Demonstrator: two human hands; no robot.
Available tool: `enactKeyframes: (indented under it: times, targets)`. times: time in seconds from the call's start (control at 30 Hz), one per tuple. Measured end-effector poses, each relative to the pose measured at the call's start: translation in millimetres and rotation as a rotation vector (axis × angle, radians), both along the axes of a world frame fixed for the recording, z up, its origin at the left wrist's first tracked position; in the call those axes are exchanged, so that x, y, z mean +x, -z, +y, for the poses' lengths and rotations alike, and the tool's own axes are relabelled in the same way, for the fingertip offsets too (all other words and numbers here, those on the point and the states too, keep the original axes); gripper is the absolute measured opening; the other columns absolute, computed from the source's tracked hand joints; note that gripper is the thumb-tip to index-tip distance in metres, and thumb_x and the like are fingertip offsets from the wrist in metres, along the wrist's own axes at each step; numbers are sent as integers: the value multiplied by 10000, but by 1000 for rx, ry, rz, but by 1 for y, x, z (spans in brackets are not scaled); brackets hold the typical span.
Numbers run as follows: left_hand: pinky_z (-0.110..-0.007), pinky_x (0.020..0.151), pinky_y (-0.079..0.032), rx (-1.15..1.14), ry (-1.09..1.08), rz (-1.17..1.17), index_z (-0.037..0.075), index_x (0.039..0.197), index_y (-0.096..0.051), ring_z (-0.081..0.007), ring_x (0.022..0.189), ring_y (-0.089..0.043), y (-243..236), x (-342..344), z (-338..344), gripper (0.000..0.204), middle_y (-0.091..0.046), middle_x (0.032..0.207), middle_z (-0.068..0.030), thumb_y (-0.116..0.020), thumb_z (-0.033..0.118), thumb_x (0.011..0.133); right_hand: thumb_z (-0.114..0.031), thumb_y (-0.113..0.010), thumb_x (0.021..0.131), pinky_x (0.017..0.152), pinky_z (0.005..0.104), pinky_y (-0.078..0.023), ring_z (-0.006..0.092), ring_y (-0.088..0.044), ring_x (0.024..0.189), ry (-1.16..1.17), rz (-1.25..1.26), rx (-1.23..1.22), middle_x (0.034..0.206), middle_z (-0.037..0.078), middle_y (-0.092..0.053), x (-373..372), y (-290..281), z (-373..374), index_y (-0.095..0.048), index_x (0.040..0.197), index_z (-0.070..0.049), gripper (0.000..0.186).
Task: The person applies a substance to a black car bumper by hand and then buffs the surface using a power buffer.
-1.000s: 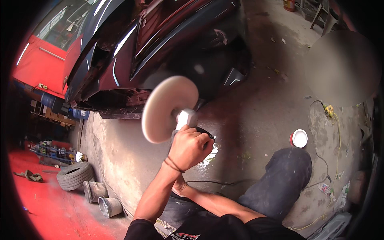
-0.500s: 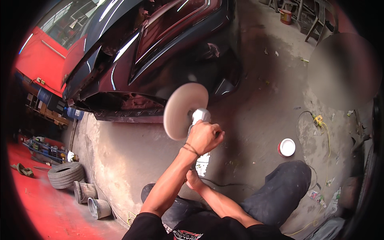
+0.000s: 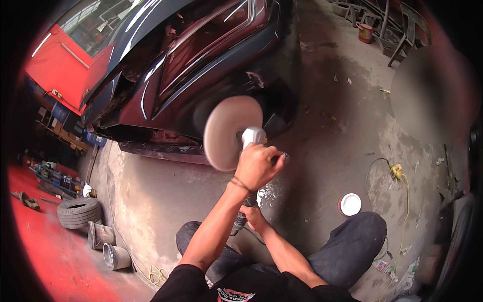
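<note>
Both hands grip an electric polisher with a silver-white head, its dark body slanting back toward me. A large round pale buffing pad at the front is blurred as if spinning. My left hand is closed around the side handle just behind the head. Lower down, my right hand wraps the rear part of the body, partly hidden by my left forearm. The pad is at the lower part of a dark, glossy car body panel; whether it touches the surface I cannot tell.
A white-topped tub stands on the floor beside my right knee. Farther right lies a yellow plug connector with a cord. A tyre and two buckets stand at left. A red can is at the far right.
The polisher and both hands have shifted slightly upward against the car body, with the pad turned more face-on. My right hand and the tool's rear show more now. The whole view has shifted slightly.
</note>
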State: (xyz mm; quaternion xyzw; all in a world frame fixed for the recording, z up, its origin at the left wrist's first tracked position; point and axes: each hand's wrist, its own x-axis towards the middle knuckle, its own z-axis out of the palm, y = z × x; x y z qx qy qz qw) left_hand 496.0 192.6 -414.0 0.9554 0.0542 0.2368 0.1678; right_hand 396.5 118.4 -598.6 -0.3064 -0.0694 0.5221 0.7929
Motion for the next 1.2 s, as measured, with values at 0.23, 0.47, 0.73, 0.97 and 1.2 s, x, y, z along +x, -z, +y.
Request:
enactKeyframes:
  times: [0.23,0.47,0.73,0.97,1.2]
  targets:
    - [-532,830,-638,188,-48,421,85,878,-846,-413,799,-784,11,82,-27,272,-770,751,-182,-746,328,948,-469,-844,964,1204,541,-492,298,-572,1470,-176,456,223,1589,109,-616,-3,23,11,-544,1590,-119,778]
    - [-509,883,-595,350,-48,487,73,717,-812,-410,767,-793,3,98,-33,245,-771,749,-220,-734,246,871,-830,-759,904,1272,571,-418,292,-437,1599,-255,436,294,1747,99,-456,-10,-15,29,-402,1703,-158,1104]
    - [-506,838,-606,271,-6,308,69,802,-806,-409,706,-742,-34,61,-32,247,-716,675,-178,-760,278,924,-344,-748,1069,1165,484,-506,258,-572,1458,-97,414,232,1558,68,-623,-5,-40,22,-500,1621,-132,641]
    - [-459,826,-587,197,19,169,77,830,-812,-330,732,-747,-43,28,-18,134,-747,730,-118,-836,189,900,-261,-829,962,1100,392,-495,174,-590,1321,9,134,159,1441,21,-624,-14,-22,31,-547,1537,-110,658]
    - [-445,798,-556,194,78,126,78,850,-805,-307,721,-734,-43,59,-28,140,-730,716,-92,-825,195,925,-99,-846,887,1080,383,-514,187,-660,1264,111,118,123,1376,45,-713,39,-26,15,-668,1442,-43,585]
